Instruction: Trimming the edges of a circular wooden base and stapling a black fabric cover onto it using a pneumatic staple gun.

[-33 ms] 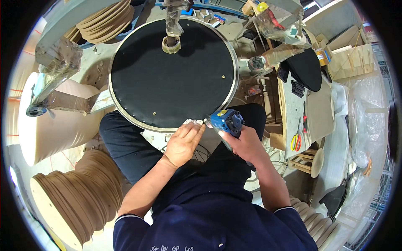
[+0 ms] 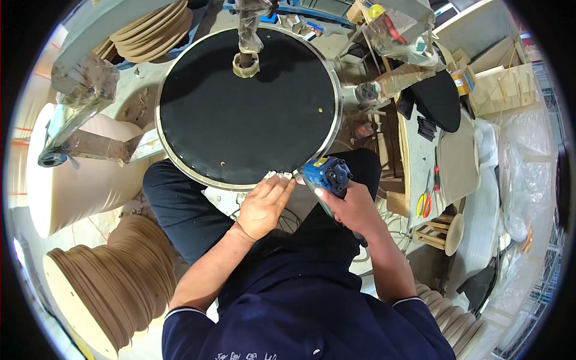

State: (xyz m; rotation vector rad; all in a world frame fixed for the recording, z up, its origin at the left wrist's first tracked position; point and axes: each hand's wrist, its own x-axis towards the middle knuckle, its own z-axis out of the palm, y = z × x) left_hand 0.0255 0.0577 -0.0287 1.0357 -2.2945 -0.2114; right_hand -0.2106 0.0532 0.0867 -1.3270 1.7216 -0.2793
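A large round panel [image 2: 249,120], covered in black fabric with a pale rim, lies in front of me at my knees. My left hand [image 2: 265,204] is at its near edge, fingers close together, with white wrapped fingertips pressed over the rim; the thumb is hidden. In my right hand [image 2: 353,210] is a blue staple gun [image 2: 327,175]. Its nose meets the panel's edge just right of my left fingertips. The exact contact point is too small to make out.
Plastic-wrapped metal arms [image 2: 84,144] surround the panel. Stacked round boards [image 2: 114,282] stand at left, near a large pale roll [image 2: 90,180]. On the right bench [image 2: 420,162] lie yellow-and-red scissors [image 2: 424,204] and a red-handled tool [image 2: 437,177]. A small wooden stool-like piece [image 2: 441,234] sits lower right.
The staple gun and my right hand have shifted very slightly to the right. My left hand stays almost in place on the panel's edge.
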